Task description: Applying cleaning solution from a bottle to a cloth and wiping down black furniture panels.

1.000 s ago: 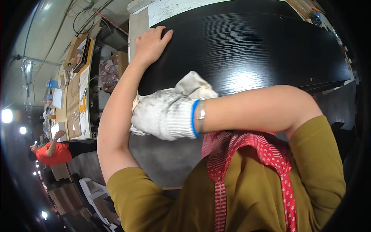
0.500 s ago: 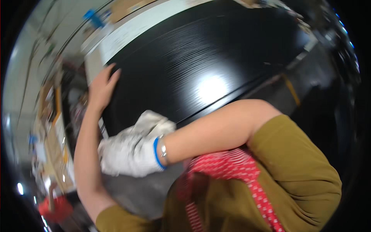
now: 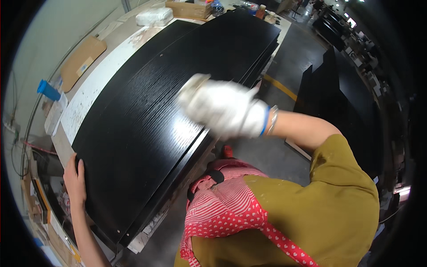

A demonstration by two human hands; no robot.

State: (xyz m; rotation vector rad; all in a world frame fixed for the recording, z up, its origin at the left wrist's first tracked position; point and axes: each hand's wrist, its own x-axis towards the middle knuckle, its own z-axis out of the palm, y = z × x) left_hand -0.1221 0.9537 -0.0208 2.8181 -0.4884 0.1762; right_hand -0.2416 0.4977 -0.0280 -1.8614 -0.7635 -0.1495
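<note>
Glossy black wood-grained panel (image 3: 147, 102) is lying on the white counter (image 3: 84, 93), a brown cardboard piece (image 3: 82, 64) sitting beyond. The white-gloved right grip (image 3: 222, 107), clutching an off-white cloth (image 3: 195, 84), is hiding the panel's near side; the bare left grip (image 3: 75, 180), uncurled, is touching its left edge. A blue cylindrical container (image 3: 49, 90) is standing farther off.

The bare left hand (image 3: 74, 181) touches the left edge of a glossy black wood-grained panel (image 3: 133, 107). The right hand (image 3: 218, 106), in a blue-cuffed white knit glove (image 3: 238, 113), is over the panel's near side, its fingers blurred. A blue cylindrical container (image 3: 48, 90) sits beyond.
</note>
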